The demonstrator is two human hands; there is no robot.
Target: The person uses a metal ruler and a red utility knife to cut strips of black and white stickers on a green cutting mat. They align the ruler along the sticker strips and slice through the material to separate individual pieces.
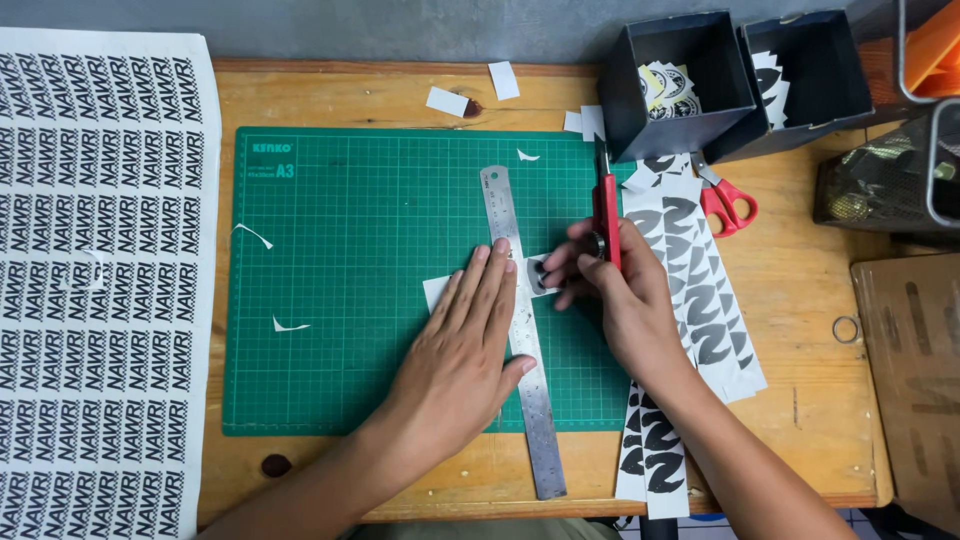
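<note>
My left hand point(470, 340) lies flat and spread, nearest to me, palm down on the steel ruler point(522, 330) and the small white printed slip point(540, 275) beneath it, pinning both to the green cutting mat point(350, 280). The ruler runs away from me past my fingertips and back past my wrist, over the mat's near edge. Just to the right of those fingertips, my right hand point(615, 290) is clenched around the red utility knife point(606, 205), its body pointing away from me; the tip is hidden behind my fingers at the slip, close against the ruler's right edge.

Under my right wrist and beyond it lie long white strips of black curved stickers point(705, 290), spilling off the mat onto the wooden table point(800, 300). Past them rest red-handled scissors point(727, 200), and farther still two dark open boxes point(680, 85) holding cut stickers. Well to the left of my left hand a large printed sticker sheet point(100, 280) covers the table's edge. Small paper scraps point(290, 323) dot the mat.
</note>
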